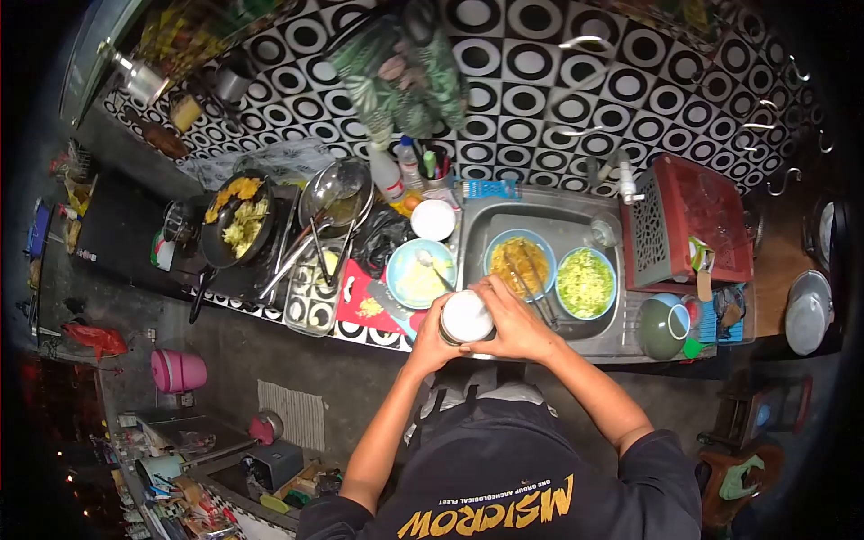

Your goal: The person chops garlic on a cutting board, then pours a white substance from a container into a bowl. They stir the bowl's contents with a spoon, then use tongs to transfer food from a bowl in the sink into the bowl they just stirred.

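Sitting far left, pan point(214, 244): yellow food point(241, 229) inside, well apart from us.
Blue bowl point(393, 286): spoon point(440, 274) inside, just beyond our left hand point(430, 339).
Left hand: closed round jar point(466, 317)'s left side.
Jar: white-topped, between our hands; long axis seemingly up toward us; neither hand nearer.
Right hand point(516, 326): gripping jar's right side, fingers at top rim.
Sink point(558, 223): beyond right hand.

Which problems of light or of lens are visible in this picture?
In the head view, lens distortion curves the tiled wall, and the corners fall to black; in the head view, the container between the left hand and the right hand has a bright white top, while the floor looks dim.
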Tool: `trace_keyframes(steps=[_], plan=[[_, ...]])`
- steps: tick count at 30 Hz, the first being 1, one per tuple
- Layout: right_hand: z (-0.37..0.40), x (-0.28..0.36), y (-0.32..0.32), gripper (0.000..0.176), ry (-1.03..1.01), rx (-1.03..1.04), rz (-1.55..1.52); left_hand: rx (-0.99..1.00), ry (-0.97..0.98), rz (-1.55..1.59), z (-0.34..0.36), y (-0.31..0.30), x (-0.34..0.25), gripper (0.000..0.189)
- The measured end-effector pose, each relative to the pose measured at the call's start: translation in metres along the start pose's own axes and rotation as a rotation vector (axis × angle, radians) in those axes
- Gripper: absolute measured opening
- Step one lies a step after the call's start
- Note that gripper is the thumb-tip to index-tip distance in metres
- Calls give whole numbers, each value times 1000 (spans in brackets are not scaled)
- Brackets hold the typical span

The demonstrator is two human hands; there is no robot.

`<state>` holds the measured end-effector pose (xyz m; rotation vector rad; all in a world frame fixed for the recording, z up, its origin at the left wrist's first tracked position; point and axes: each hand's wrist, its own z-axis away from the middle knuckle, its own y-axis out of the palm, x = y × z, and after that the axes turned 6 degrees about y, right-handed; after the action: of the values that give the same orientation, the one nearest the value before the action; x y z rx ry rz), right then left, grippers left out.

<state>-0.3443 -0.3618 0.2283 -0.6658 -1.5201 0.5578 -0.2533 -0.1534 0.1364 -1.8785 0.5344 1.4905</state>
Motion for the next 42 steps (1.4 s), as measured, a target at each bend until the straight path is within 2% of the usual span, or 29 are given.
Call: trace_keyframes(steps=[2,7,8,9,14,17,22,27,32,35,38,41,42], plan=[[-10,10,29,98,-24,-42,-18,-25,-5,6,15,-24,15,107],[-36,41,88,98,76,-39,-193,-113,-38,-1,53,-86,34,103],[-39,44,102,99,96,-46,-229,-122,-53,-93,62,-99,41,101],[-42,46,115,100,115,-54,-263,-178,-75,-47,74,-107,60,99],[-54,43,185,101,325,-105,-181,-315,-109,-63,119,-148,113,99],[-64,41,215,97,417,44,-114,-368,-165,-74,135,-163,117,100],[-74,33,261,100,323,39,144,-434,-196,-75,151,-175,134,101],[-79,38,277,103,311,126,353,-427,-194,-56,156,-181,144,102],[-80,21,293,109,305,107,479,-392,-248,-52,153,-185,143,104],[-79,17,290,114,304,103,429,-383,-241,-56,148,-187,143,103],[-71,19,284,99,249,-28,334,-372,-206,-72,140,-188,138,101],[-59,15,285,73,413,-51,140,-361,-139,-81,131,-186,133,99],[-58,20,280,41,422,-109,77,-357,-112,-81,127,-185,132,98]])
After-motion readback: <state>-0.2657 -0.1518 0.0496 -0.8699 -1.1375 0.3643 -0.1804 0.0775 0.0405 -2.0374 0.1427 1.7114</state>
